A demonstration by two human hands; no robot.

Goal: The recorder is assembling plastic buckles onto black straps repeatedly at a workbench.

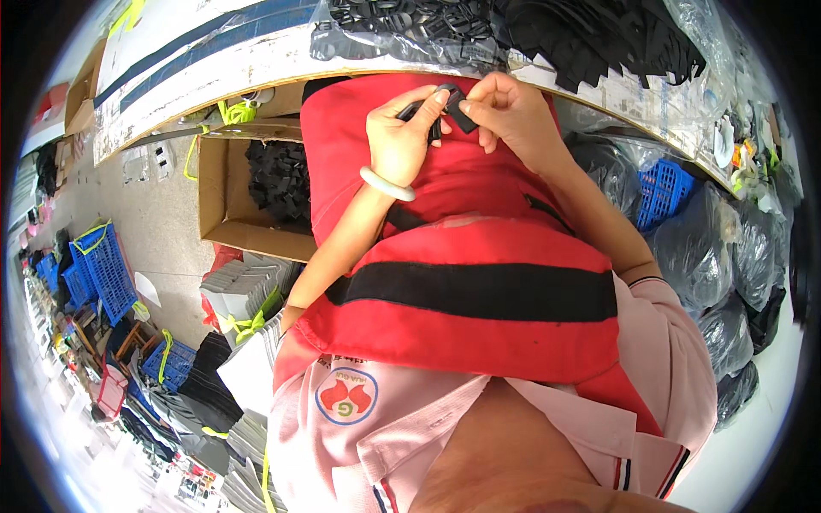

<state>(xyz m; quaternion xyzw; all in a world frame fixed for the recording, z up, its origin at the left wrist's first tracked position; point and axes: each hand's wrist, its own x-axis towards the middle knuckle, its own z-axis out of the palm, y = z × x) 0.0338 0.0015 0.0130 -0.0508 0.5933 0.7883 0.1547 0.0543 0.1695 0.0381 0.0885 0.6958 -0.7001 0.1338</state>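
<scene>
My left hand (400,141), with a pale bangle at its wrist, is closed around small black parts over my red apron (342,128). Between the two hands is a short black strap piece (461,114). The fingers of my right hand (516,118) pinch its right side. A curved black part shows at my left fingertips; whether it is a buckle I cannot make out. Just beyond my hands, on the table edge, lie a clear plastic bag of black plastic buckles (402,24) and a pile of cut black strap pieces (607,38).
The worn white table (197,64) spans the far side. Left of my lap a cardboard box (256,237) holds small black pieces, above stacked grey sheets (248,291). Blue baskets (104,267) stand farther left. Stuffed plastic bags (697,248) crowd the right around a blue basket (663,192).
</scene>
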